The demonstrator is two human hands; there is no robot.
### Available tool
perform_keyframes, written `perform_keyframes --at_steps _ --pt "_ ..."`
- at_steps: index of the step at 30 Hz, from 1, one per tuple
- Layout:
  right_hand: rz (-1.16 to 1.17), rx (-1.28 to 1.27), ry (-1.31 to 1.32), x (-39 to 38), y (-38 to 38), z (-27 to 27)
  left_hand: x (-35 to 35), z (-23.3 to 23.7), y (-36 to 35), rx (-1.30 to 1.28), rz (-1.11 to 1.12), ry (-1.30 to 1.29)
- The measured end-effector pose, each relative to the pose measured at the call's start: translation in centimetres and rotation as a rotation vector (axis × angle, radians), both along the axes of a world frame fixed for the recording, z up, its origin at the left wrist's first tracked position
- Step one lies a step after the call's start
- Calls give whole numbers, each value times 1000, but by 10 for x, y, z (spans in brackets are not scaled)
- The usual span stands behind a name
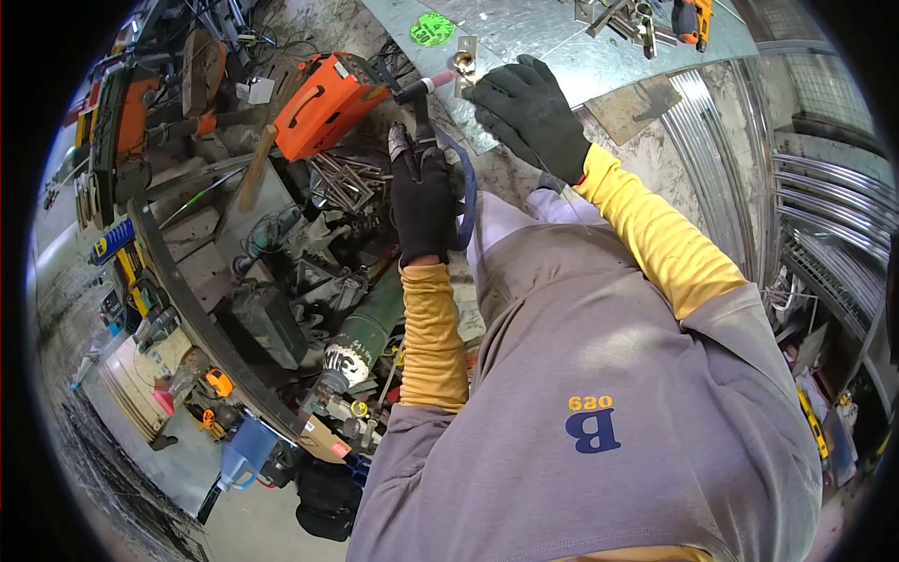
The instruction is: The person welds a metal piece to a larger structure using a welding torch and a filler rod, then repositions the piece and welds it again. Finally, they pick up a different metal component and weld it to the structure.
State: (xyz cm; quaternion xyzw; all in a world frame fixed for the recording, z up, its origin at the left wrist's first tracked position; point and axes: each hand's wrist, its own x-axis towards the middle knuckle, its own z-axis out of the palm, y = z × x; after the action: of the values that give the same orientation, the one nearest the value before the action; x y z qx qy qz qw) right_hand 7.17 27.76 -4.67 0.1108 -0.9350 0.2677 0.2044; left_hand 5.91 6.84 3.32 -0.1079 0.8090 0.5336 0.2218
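Note:
My left hand point(420, 201), in a dark glove, is closed around a black welding torch point(414, 92). The torch's pink nozzle point(440, 81) points right, close to a small metal plate with a round fitting point(464, 64) on the table. My right hand point(532, 117), in a black glove, rests at the table's near edge beside that plate, its fingers bent down. Its fingertips are partly hidden, so I cannot make out what they grip. A thin rod or wire point(552, 178) runs past its wrist. A dark blue torch cable point(467, 192) loops beside my left hand.
The metal table point(534, 33) bears a green round sticker point(432, 29), loose metal pieces and an orange-black tool point(693, 21). An orange machine point(330, 105) stands left of the torch. Metal rods point(348, 183) and a green cylinder point(367, 323) lie below. Long metal profiles point(716, 150) are at right.

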Motion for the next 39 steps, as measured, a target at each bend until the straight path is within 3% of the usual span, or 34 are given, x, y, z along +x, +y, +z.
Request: perform_keyframes --at_steps 4,6,8,10,14,26,36,39 --pt "7 26 -34 1 1 0 0 -17 -5 25 -14 30" --pt "-7 23 -6 -4 0 -11 1 -29 -5 242 44 95" --pt "-14 19 1 -3 1 -13 1 -25 -7 251 41 53" --pt "-12 60 -6 -9 5 -8 -9 -9 4 -156 -61 49" --pt "-12 46 15 -9 5 -6 -10 -29 -3 -72 -51 90" --pt "-37 -34 -17 -10 6 -8 -11 -23 -3 21 35 -65" --pt "-24 -26 14 -10 8 -10 -8 -30 -5 -48 -22 -16" --pt "-16 -44 170 -12 9 -29 -10 -52 -21 595 -38 11"
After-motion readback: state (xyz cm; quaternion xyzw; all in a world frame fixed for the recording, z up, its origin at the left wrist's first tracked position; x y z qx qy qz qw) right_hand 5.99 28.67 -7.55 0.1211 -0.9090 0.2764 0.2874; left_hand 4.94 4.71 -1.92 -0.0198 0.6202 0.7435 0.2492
